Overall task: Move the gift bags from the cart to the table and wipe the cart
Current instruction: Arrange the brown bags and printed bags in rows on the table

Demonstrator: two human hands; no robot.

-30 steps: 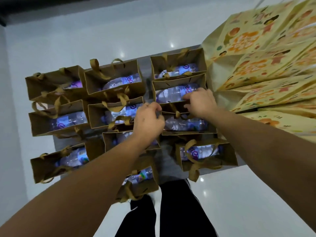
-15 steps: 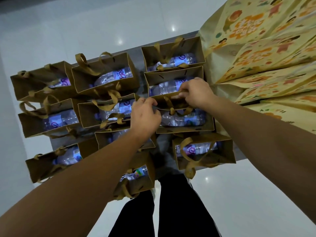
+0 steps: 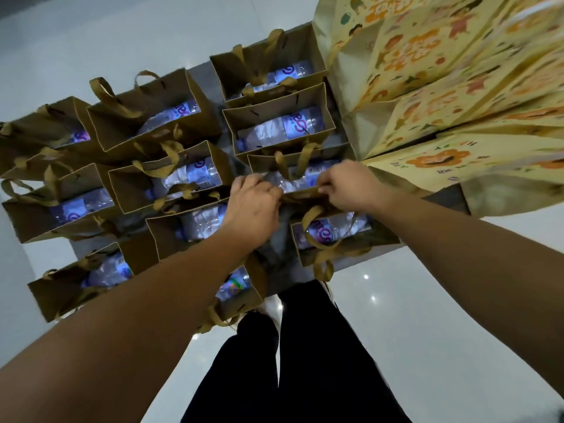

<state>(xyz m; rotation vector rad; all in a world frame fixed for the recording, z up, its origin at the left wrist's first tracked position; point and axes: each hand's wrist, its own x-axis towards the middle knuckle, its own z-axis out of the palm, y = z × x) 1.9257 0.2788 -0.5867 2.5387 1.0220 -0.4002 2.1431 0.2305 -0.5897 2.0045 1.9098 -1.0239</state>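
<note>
Head view, and both hands are down among the bags: the left hand (image 3: 251, 206) has its fingers curled onto the near rim of a brown gift bag (image 3: 300, 175), and the right hand (image 3: 346, 186) pinches the same rim at the other end. A water bottle (image 3: 305, 178) lies inside that bag. It stands on the grey cart (image 3: 283, 270), packed among more brown bags. Yellow printed bags (image 3: 442, 71) crowd the right side, over white floor (image 3: 427, 315).
</note>
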